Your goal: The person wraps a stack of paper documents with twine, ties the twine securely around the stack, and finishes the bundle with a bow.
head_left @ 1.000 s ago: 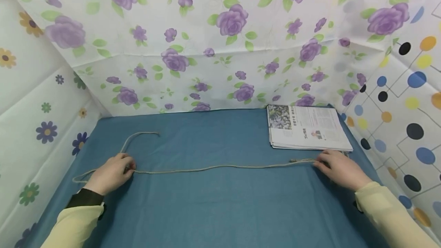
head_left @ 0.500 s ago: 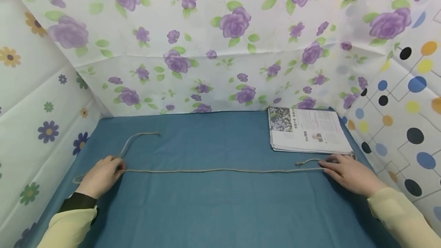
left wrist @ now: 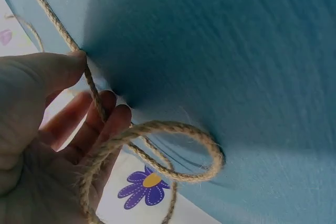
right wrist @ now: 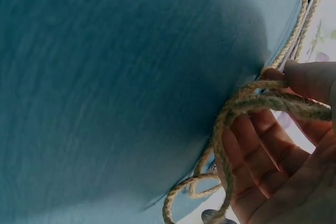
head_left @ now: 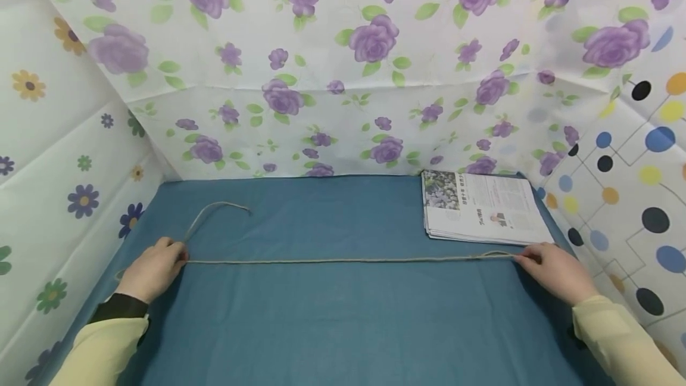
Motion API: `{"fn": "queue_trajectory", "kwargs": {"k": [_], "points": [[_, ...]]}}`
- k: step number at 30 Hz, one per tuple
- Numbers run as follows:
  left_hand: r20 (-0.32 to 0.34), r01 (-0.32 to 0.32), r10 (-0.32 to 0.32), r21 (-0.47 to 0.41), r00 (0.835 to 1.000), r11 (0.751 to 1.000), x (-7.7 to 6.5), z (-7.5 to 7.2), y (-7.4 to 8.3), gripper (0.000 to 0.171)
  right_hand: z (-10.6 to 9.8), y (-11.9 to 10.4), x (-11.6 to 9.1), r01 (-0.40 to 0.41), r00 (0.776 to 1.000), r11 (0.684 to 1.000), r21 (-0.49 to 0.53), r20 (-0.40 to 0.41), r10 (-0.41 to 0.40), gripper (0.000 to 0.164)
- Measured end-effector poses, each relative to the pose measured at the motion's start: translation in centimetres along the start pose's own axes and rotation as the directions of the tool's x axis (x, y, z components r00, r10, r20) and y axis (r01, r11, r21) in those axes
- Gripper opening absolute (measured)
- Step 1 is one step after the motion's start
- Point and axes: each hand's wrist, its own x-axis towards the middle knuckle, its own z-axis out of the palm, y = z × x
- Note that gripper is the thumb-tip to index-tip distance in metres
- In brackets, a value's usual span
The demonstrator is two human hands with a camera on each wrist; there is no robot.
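A thin tan twine rope runs almost straight across the blue cloth between both hands. My left hand pinches it at the left; in the left wrist view the thumb presses the strand against the fingers, and a loose loop curls by the palm. Beyond that hand, a free rope end bends over the cloth. At the right, my right hand pinches the rope between thumb and fingers. Several slack strands hang over its palm in the right wrist view, and a short doubled length lies left of its fingertips.
A folded stack of newspapers lies at the back right, just beyond my right hand. Patterned sheets rise around the blue cloth: purple flowers at the back, small flowers at the left, coloured dots at the right.
My hands have drawn apart, the left one moving left and the right one right. The rope between them is straighter. The short end by my right hand now lies along the main strand.
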Motion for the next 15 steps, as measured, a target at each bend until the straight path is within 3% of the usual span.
{"fn": "queue_trajectory", "kwargs": {"k": [4, 9, 15], "points": [[0.019, -0.01, 0.011, -0.02, 1.0, 1.0, 0.22, 0.14, -0.12, 0.015, 0.08, -0.07, 0.0, -0.008, 1.0, 1.0, -0.001, 0.003, 0.008, 0.021], [0.058, -0.015, 0.011, 0.072, 0.998, 0.997, 0.73, 0.24, 0.21, 0.038, 0.11, -0.15, -0.05, -0.011, 1.0, 1.0, -0.014, 0.003, 0.011, 0.02], [0.004, 0.067, -0.068, 0.085, 0.998, 0.994, 0.76, -0.23, 0.01, 0.02, 0.0, -0.07, -0.05, -0.033, 0.999, 0.999, 0.006, 0.001, 0.033, 0.02]]}}
